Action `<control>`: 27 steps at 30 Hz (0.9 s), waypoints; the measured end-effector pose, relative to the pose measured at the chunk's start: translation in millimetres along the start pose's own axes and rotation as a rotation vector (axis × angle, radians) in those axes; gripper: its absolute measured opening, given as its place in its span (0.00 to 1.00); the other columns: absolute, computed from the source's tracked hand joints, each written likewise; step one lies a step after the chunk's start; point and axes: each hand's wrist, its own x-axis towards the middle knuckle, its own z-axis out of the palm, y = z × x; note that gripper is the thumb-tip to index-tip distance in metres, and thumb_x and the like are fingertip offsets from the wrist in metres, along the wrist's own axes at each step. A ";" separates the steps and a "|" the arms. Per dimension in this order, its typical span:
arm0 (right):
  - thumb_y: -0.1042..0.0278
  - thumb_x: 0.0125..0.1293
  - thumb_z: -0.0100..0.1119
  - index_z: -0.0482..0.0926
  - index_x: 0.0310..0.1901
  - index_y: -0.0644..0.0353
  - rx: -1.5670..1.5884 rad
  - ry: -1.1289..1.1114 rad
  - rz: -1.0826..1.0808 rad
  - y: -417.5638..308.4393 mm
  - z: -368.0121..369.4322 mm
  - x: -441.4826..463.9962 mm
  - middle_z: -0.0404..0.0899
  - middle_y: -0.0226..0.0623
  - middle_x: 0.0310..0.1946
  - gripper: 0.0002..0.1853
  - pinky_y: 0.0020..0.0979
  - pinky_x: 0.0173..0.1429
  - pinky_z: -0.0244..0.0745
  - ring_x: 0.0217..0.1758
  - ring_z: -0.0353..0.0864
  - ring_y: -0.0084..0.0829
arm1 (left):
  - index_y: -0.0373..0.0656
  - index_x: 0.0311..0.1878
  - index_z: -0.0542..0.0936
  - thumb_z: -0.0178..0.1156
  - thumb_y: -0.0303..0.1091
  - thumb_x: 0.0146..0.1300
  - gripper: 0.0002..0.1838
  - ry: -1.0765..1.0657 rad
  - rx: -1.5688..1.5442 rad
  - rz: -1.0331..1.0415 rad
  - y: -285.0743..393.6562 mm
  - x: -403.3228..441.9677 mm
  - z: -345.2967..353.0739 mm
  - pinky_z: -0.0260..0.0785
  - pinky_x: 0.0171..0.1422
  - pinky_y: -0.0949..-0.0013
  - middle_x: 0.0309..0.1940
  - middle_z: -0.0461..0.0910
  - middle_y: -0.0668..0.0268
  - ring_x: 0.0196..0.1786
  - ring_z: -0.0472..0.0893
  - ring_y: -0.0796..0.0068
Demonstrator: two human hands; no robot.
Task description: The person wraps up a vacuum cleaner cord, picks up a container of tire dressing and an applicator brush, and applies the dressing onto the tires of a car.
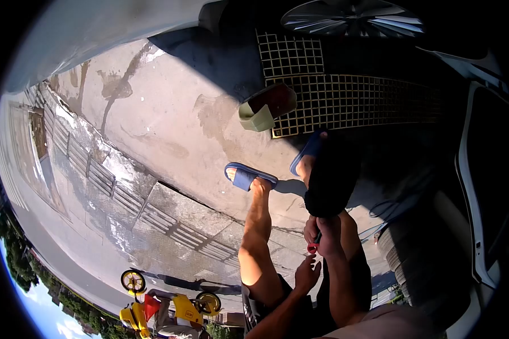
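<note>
My right hand [329,236] is wrapped around the dark handle of a fluffy black duster [335,172]. The duster's thick head points away from me, over my right lower leg. A red loop-like end [313,248] sticks out of the grip. My left hand [307,274] is just below that red end, fingers loosely bent and apart, with nothing visible in them. Whether its fingertips touch the red end is hard to tell. My feet, in blue slides [250,176], stand on the concrete; the duster head partly covers the right leg.
A pale green bin [257,117] sits at the edge of a yellow floor grating [350,101]. A vehicle wheel [353,20] is at the top. On the right are a tyre [391,254] and a white car door edge [464,169]. A person rides a yellow motorbike [185,309] at lower left.
</note>
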 end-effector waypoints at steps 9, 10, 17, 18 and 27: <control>0.51 0.81 0.54 0.74 0.50 0.55 -0.288 0.199 -0.476 -133.8 -27.6 95.2 0.69 0.30 0.25 0.15 0.28 0.23 0.64 0.17 0.68 0.23 | 0.50 0.83 0.63 0.79 0.31 0.54 0.53 0.614 0.271 0.686 146.9 198.9 -217.3 0.73 0.67 0.43 0.64 0.77 0.42 0.64 0.78 0.36; 0.53 0.82 0.53 0.74 0.52 0.57 -0.352 0.210 -0.560 -146.8 -31.7 115.0 0.70 0.30 0.28 0.15 0.28 0.24 0.66 0.19 0.68 0.23 | 0.52 0.84 0.60 0.81 0.33 0.52 0.57 0.591 0.361 0.708 162.7 214.3 -232.1 0.72 0.68 0.42 0.69 0.72 0.39 0.67 0.76 0.33; 0.49 0.84 0.52 0.71 0.70 0.62 -0.663 0.495 -0.933 -226.9 -10.3 241.8 0.77 0.31 0.35 0.26 0.28 0.37 0.74 0.32 0.77 0.21 | 0.49 0.78 0.69 0.79 0.39 0.55 0.46 0.670 0.575 0.699 226.9 313.1 -276.7 0.65 0.75 0.39 0.75 0.70 0.46 0.75 0.72 0.41; 0.50 0.83 0.54 0.68 0.72 0.66 -0.841 0.552 -1.137 -226.8 -11.4 262.1 0.81 0.39 0.41 0.30 0.31 0.42 0.79 0.37 0.83 0.30 | 0.47 0.71 0.75 0.77 0.37 0.57 0.37 0.587 0.542 0.689 228.3 327.7 -286.8 0.70 0.71 0.42 0.68 0.76 0.46 0.69 0.76 0.41; 0.59 0.73 0.69 0.65 0.75 0.70 -1.339 0.473 -1.685 -143.9 -6.5 364.5 0.87 0.50 0.39 0.37 0.36 0.30 0.86 0.33 0.91 0.41 | 0.42 0.60 0.84 0.68 0.30 0.60 0.22 0.376 0.525 0.871 228.6 365.3 -313.4 0.80 0.63 0.51 0.59 0.85 0.49 0.59 0.85 0.41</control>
